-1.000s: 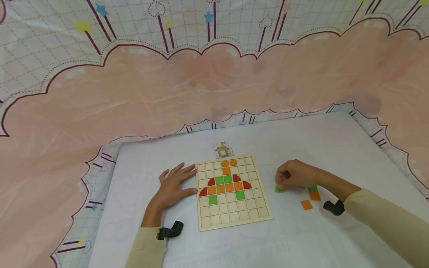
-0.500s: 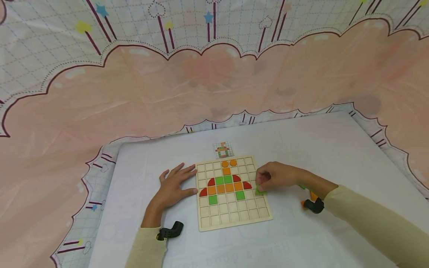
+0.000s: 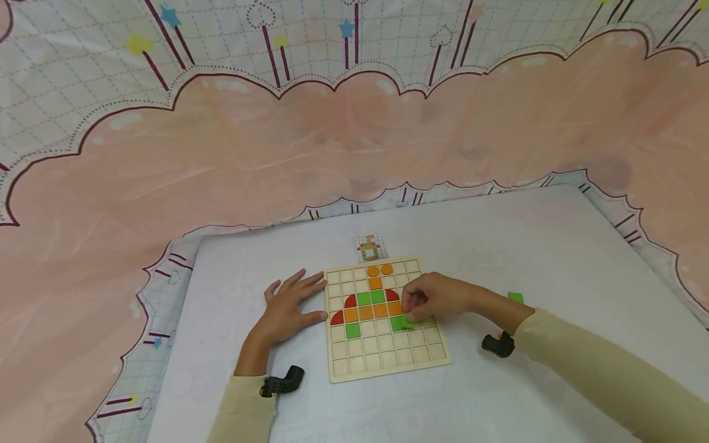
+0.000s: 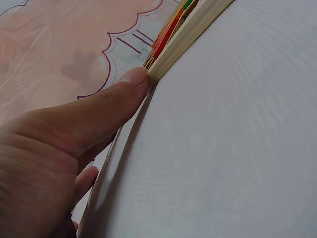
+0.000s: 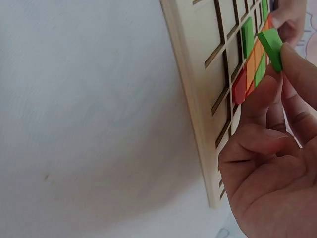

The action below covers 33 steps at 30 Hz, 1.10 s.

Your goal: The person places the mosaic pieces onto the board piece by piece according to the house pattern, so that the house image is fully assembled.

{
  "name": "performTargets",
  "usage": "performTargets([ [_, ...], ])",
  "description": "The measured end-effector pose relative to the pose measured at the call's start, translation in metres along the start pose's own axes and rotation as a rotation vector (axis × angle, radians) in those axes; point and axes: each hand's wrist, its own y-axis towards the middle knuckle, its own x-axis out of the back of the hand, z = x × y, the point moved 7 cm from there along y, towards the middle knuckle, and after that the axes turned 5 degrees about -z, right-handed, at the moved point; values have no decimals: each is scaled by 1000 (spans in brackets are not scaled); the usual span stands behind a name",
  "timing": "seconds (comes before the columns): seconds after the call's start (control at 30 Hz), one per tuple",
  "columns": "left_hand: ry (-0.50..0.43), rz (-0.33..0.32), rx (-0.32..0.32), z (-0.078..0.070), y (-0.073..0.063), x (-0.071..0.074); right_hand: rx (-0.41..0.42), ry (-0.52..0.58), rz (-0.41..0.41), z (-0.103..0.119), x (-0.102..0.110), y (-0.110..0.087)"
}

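Green tile [image 5: 271,48] juts, pinched, from the right grip [image 3: 439,296] over the board [image 3: 388,355].

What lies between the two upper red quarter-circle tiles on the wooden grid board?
Two green square tiles lie side by side between them, as the head view shows.

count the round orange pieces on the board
2: in the head view, one round orange piece is in the top row of the board, and a second orange disc is immediately right. The right hand could hide others.
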Motion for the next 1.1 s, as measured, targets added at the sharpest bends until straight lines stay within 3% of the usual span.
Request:
performTargets([
  [0.4,1,5,4,1,0,-1,36,-13,45,8,-17,3],
  [1.1,-9,-3,-6,-1,0,0,63,-62,14,13,-29,1],
])
